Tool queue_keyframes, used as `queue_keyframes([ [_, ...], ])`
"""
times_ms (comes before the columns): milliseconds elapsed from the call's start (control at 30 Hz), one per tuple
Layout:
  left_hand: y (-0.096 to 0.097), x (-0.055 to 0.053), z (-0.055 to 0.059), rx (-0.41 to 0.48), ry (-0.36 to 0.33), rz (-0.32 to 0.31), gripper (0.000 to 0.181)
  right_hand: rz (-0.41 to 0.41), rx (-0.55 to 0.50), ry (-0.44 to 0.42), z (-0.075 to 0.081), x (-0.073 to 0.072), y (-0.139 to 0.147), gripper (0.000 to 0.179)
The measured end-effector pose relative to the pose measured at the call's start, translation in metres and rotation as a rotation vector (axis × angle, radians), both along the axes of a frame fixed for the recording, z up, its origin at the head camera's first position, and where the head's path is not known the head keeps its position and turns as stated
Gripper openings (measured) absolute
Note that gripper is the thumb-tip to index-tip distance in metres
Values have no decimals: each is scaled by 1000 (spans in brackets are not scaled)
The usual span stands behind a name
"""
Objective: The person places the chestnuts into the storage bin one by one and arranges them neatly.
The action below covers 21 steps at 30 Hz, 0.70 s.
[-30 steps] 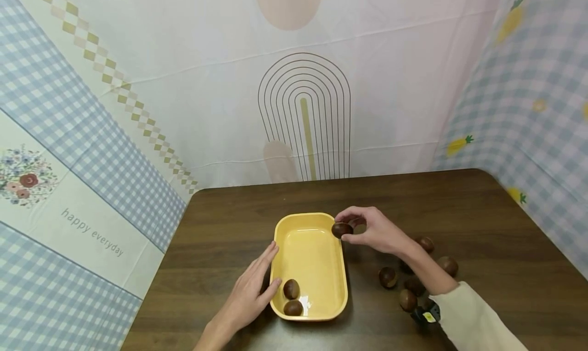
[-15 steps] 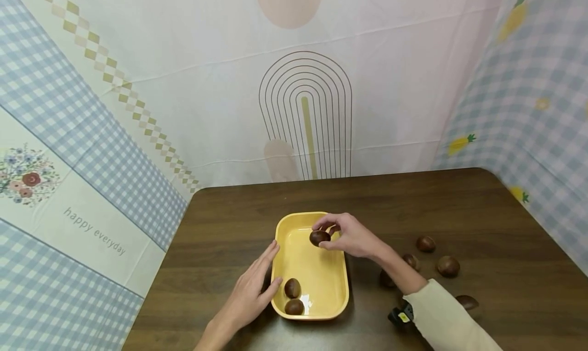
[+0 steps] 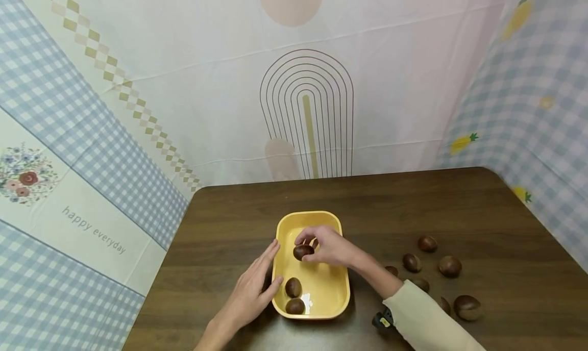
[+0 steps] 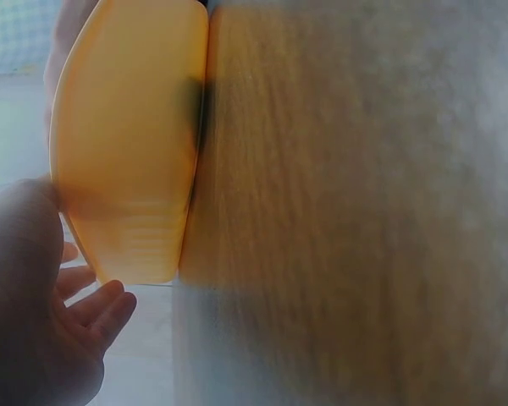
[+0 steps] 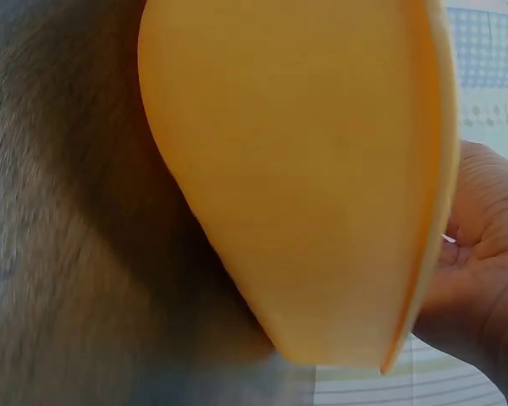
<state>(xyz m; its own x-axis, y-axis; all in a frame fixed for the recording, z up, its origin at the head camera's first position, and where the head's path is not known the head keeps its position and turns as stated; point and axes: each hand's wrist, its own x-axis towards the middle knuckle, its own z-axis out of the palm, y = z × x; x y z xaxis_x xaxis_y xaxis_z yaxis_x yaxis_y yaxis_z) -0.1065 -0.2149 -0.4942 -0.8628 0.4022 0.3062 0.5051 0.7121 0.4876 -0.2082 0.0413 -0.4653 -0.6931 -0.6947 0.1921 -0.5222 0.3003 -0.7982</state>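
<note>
A yellow rectangular tray stands on the dark wooden table. Inside it, two brown chestnuts lie near the front left corner. My right hand reaches in over the right rim and pinches a third chestnut between thumb and fingers, above the tray's middle. Against the left rim, my left hand rests with its fingers extended. The left wrist view shows its thumb and fingertips at the tray's wall. In the right wrist view the tray wall hides the held chestnut and most fingers.
Several loose chestnuts are scattered on the table to the right, some partly behind my right forearm. A black wrist camera sits by the right sleeve. Behind the far table edge hangs a patterned cloth.
My right hand has carried the chestnut from over the tray's right rim leftward and slightly nearer, into the tray. The left hand stays at the left rim.
</note>
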Motion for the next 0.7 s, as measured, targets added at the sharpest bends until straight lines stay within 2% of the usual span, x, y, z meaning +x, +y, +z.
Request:
queue_keyframes([
  [467, 0, 0, -3, -2, 36, 6, 73, 17, 110, -47, -14, 7, -26, 28],
  [700, 0, -1, -3, 6, 25, 5, 73, 45, 132, -23, -18, 10, -31, 25],
])
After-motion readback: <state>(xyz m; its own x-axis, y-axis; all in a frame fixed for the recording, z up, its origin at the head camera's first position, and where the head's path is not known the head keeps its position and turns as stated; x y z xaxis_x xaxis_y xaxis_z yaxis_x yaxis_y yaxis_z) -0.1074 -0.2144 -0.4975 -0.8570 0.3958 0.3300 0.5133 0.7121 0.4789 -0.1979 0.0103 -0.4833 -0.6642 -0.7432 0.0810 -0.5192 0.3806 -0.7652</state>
